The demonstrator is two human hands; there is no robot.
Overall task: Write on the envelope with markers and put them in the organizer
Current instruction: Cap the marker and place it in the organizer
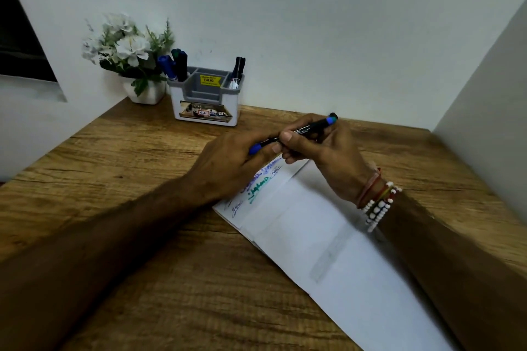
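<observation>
Progress: the envelope [313, 236] bears several coloured lines [258, 184], and stowed markers [179, 65] stand in the organizer [205, 107]. Your left hand [228, 164] pinches the cap end of the blue marker [305, 130]; your right hand [328, 157] grips its barrel, above the envelope. By these signs, this marker is yet to be stowed.

Wood-grain desk [137, 157] against pale walls [313, 23], dark window [17, 37] at left, potted white flowers [128, 45] in the corner

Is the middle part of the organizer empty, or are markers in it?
Empty, as far as shows: the organizer's middle holds only a yellow price sticker; markers stand only in its two end compartments.
</observation>
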